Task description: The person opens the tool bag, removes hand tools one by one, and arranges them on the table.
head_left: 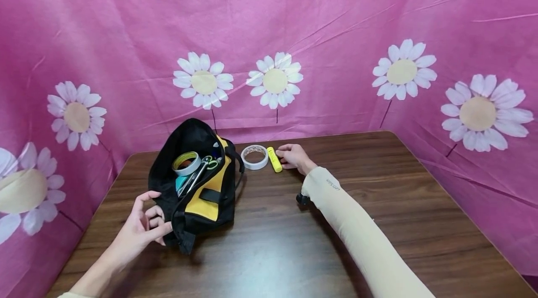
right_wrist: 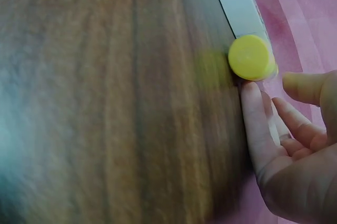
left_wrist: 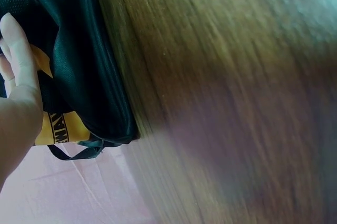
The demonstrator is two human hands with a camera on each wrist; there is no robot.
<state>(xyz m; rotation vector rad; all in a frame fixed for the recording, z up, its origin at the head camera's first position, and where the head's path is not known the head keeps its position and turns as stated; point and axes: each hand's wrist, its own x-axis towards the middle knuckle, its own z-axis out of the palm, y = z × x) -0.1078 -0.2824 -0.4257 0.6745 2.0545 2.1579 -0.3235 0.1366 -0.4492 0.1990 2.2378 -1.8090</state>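
My left hand (head_left: 145, 223) holds the near end of a black and yellow tool bag (head_left: 208, 208), thumb and forefinger at its open mouth. In the left wrist view, the fingers (left_wrist: 22, 50) lie along the bag's side. Inside the bag are a roll of tape (head_left: 194, 166), green-handled scissors (head_left: 212, 163) and other slim tools. My right hand (head_left: 294, 157) is beside a yellow cylindrical tube (head_left: 274, 159) on the table. Seen from the right wrist, a fingertip is right at the tube's round end (right_wrist: 248, 57), with the thumb apart from it.
A white roll of tape (head_left: 254, 166) lies flat between the bag and the yellow tube, close against the tube. The brown wooden table (head_left: 269, 242) ends at a pink cloth backdrop (head_left: 328, 22) with daisies. A black strap (head_left: 240, 167) hangs off the bag's right side.
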